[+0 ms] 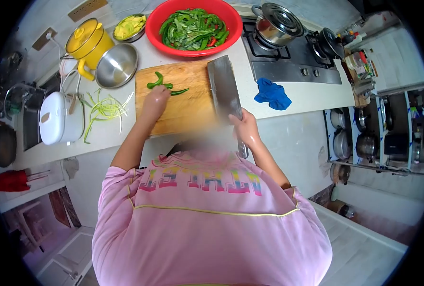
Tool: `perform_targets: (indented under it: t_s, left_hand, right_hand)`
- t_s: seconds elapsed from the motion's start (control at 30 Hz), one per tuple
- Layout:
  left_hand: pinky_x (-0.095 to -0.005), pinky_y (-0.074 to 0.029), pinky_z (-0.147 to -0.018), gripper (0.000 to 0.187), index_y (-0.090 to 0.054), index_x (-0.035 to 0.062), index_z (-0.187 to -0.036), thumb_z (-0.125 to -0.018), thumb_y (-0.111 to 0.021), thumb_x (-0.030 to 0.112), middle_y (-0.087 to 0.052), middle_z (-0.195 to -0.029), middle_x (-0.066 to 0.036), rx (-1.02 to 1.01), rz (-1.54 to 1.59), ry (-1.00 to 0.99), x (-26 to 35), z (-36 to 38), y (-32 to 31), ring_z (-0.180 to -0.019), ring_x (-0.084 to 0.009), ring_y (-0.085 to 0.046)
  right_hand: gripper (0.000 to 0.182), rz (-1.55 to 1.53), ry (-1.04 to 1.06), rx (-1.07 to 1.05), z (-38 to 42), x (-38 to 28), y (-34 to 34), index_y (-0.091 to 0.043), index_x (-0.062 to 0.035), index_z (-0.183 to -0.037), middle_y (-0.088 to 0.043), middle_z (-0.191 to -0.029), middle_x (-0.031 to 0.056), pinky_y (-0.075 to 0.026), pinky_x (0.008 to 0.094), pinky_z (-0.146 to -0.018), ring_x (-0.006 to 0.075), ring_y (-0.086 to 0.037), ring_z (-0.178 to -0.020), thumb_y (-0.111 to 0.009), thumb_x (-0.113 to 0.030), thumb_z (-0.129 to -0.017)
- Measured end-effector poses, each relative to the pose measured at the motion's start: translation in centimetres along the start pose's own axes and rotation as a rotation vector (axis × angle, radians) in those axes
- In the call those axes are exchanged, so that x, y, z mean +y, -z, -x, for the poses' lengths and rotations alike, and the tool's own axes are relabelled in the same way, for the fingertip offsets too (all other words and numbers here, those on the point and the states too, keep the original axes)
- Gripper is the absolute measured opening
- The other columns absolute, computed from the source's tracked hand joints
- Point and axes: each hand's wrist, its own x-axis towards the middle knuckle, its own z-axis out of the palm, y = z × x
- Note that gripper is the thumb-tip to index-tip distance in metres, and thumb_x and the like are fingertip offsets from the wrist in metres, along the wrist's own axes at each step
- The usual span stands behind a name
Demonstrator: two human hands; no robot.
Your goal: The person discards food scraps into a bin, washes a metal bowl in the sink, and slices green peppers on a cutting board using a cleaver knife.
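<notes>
Pepper point(160, 79) apparently being positioned for cutting.
Cleaver point(225, 86) is gripped in closed right hand point(246, 127); pepper is touched by curled left hand point(159, 96), hold unclear. For slicing, cleaver must be brought leftward.

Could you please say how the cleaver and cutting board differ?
The cleaver is grey metal; the cutting board is tan wood. The cleaver is narrow, the board broad. The right hand holds the cleaver, while the board lies on the counter. Cleaver blade and board are both roughly rectangular.
</notes>
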Motion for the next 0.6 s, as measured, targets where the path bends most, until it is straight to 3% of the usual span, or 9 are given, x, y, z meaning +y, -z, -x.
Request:
perform_targets:
  t_s: [0.1, 0.17, 0.27, 0.37, 0.47, 0.6]
  left_hand:
    - [-0.0359, -0.047, -0.071, 0.020, -0.059, 0.0018, -0.093, -0.075, -0.054, 0.008, -0.055, -0.089, -0.010, 0.177, 0.172, -0.261, 1.8, 0.4, -2.2, -0.088, -0.0277, -0.055]
    - [-0.0340, -0.048, -0.072, 0.022, -0.058, 0.0018, -0.095, -0.074, -0.053, 0.007, -0.055, -0.091, -0.009, 0.205, 0.245, -0.309, 4.2, 0.0, -2.1, -0.089, -0.0260, -0.055]
    - [-0.0316, -0.049, -0.072, 0.024, -0.059, 0.0017, -0.096, -0.073, -0.053, 0.005, -0.055, -0.092, -0.007, 0.214, 0.269, -0.373, 5.6, -0.8, -2.6, -0.090, -0.0236, -0.055]
    - [-0.0301, -0.050, -0.074, 0.026, -0.060, 0.0017, -0.097, -0.073, -0.054, 0.004, -0.058, -0.096, -0.008, 0.212, 0.286, -0.410, 5.9, -0.7, -3.8, -0.093, -0.0227, -0.056]
    - [-0.0297, -0.051, -0.072, 0.022, -0.060, 0.0034, -0.094, -0.073, -0.054, 0.004, -0.059, -0.095, -0.005, 0.282, 0.285, -0.413, 5.9, -0.5, -4.7, -0.092, -0.0212, -0.056]
    - [-0.0290, -0.052, -0.069, 0.020, -0.060, 0.0055, -0.091, -0.072, -0.054, 0.004, -0.059, -0.094, -0.003, 0.291, 0.284, -0.365, 6.0, -0.6, -4.9, -0.091, -0.0194, -0.057]
  right_hand:
    - [0.015, 0.053, -0.014, -0.071, -0.3, -1.3, -0.8, -0.058, 0.0014, -0.098, -0.056, -0.064, 0.0030, -0.039, 0.0256, -0.039, 0.0094, -0.049, -0.042, -0.058, -0.009, -0.086]
    - [0.016, 0.120, 0.002, -0.137, -0.6, -1.5, -0.7, -0.059, -0.0004, -0.099, -0.059, -0.071, 0.0020, -0.039, 0.0226, -0.042, 0.0068, -0.049, -0.048, -0.057, -0.009, -0.086]
    - [0.017, 0.409, 0.138, -0.150, -1.3, -2.2, -0.3, -0.059, 0.0003, -0.096, -0.057, -0.056, 0.0123, -0.045, 0.0347, -0.047, 0.0226, -0.057, -0.047, -0.060, -0.012, -0.083]
    - [0.018, 0.716, 0.257, -0.140, -1.2, -4.2, -0.1, -0.059, -0.0022, -0.095, -0.058, -0.062, 0.0190, -0.047, 0.0421, -0.056, 0.0344, -0.060, -0.058, -0.059, -0.015, -0.083]
    - [0.015, 1.001, 0.362, -0.210, -1.4, -5.8, 0.6, -0.058, -0.0040, -0.091, -0.060, -0.066, 0.0212, -0.046, 0.0474, -0.060, 0.0394, -0.059, -0.065, -0.057, -0.018, -0.084]
    - [0.014, 1.071, 0.346, -0.272, -1.4, -6.5, 0.3, -0.057, -0.0048, -0.091, -0.060, -0.066, 0.0204, -0.046, 0.0482, -0.061, 0.0389, -0.059, -0.065, -0.056, -0.018, -0.085]
